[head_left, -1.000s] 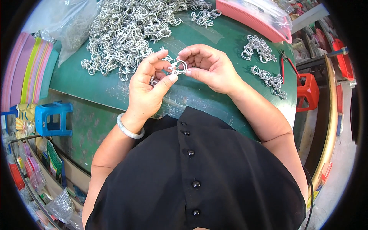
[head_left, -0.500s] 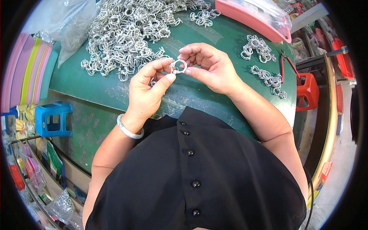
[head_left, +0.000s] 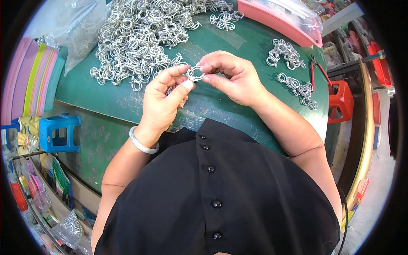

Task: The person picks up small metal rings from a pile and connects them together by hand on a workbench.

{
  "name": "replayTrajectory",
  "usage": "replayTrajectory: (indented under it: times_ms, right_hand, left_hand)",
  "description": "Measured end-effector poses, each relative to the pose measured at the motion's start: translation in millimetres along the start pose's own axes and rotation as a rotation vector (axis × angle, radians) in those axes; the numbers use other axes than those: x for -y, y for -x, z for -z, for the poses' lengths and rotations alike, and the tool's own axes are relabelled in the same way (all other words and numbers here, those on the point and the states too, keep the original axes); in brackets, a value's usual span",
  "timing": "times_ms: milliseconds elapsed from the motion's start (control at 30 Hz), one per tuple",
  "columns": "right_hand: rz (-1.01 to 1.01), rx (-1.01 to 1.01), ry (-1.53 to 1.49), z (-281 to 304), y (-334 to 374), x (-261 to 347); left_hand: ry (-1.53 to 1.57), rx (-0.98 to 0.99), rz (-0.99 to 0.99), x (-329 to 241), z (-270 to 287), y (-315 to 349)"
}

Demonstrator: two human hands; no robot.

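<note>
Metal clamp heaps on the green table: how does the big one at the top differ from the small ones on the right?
The big heap is far larger and spreads across the table's upper left; the small clusters are a few little bunches near its right edge. The big heap is one loose tangle; the small clusters lie apart in separate groups. Both are silver rings like the clamp pinched between the left hand and right hand.

Place: small piecework workshop | Bench: green table [head_left: 106, 97] heaped with a big pile of metal rings [head_left: 144, 29] (smaller sorted clusters [head_left: 287, 53] to the right) | Supplies: pink tray [head_left: 276, 21], clear plastic bag [head_left: 80, 25] | Surroundings: blue stool [head_left: 59, 134], red stool [head_left: 340, 100], stacked coloured boards [head_left: 34, 80]
</note>
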State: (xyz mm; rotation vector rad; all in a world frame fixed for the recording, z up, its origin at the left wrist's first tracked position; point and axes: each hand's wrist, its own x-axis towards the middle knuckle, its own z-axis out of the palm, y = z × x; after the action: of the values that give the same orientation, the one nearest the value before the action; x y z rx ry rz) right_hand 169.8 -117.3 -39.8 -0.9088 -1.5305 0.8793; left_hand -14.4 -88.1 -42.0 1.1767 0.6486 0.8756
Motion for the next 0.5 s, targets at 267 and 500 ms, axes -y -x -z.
replayTrajectory:
  times_ms: [267, 500]
  right_hand:
    - [-0.086, 0.032, -0.114, 1.3, 0.0, 2.0]
    - [-0.269, 0.009, -0.47, 4.9, -3.0, 1.1]
  left_hand:
    - [0.031, -0.005, 0.026, 0.2, -0.2, -0.1]
    - [-0.203, -0.024, -0.209, 2.5, -2.8, 2.1]
